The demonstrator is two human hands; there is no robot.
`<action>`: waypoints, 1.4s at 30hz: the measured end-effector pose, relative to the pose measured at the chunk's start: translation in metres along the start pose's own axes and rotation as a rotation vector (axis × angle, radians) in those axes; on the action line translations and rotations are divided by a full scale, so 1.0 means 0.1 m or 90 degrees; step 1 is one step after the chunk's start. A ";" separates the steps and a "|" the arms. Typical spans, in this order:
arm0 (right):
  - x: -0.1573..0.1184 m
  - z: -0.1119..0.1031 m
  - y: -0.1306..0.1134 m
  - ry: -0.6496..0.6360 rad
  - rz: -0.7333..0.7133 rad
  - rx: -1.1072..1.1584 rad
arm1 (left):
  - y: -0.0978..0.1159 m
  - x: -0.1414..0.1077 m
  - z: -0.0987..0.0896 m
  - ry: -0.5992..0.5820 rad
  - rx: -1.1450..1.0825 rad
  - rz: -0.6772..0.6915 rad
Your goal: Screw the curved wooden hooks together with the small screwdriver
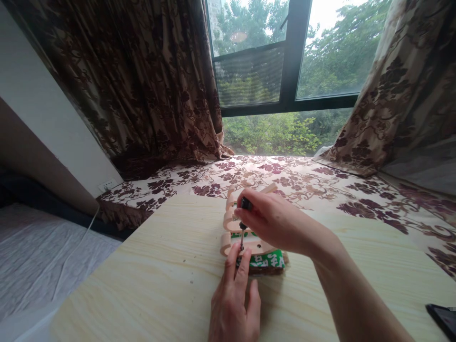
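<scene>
"Pale wooden table (142, 270) below; advice for the wooden piece (227, 241) at lower centre?"

"Left hand (233, 299), fingertips against its near edge, should brace firmly. Right hand (272, 216), closed round the screwdriver (242, 226): keep the shaft upright, press while turning."

"Counts, largest first?"

"One table, one wooden piece showing three rounded ends, two hands, one green pack (267, 260) underneath, one screwdriver."

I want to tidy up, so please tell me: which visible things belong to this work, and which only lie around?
In use:
screwdriver
curved wooden pieces
green packet beneath them

Lying around:
dark flat object at the right edge
flowered cloth by the window
</scene>
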State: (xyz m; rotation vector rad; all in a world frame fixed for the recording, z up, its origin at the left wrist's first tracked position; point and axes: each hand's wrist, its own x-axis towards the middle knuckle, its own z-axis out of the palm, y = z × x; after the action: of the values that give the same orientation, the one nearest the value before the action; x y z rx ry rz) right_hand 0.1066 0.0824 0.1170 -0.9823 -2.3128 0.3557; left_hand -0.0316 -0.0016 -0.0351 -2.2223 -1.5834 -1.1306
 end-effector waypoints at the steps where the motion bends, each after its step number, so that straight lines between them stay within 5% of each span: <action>1: 0.00 0.00 -0.01 -0.006 -0.008 0.007 | 0.00 0.00 0.00 0.005 0.004 0.000; 10: 0.01 0.02 -0.09 -0.044 -0.054 0.041 | 0.03 0.01 0.03 0.043 -0.027 -0.044; 34: 0.07 0.08 0.00 0.038 0.001 0.008 | -0.03 -0.03 0.06 0.005 -0.077 -0.065; 42: 0.07 0.09 -0.02 0.027 -0.007 0.041 | -0.08 -0.10 0.28 0.093 -0.079 -0.109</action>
State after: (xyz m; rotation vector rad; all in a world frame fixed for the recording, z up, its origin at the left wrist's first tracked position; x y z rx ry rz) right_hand 0.0962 0.0855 0.1136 -0.9370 -2.2541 0.3992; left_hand -0.0266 0.0099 -0.0629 -2.0529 -1.7115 -1.4391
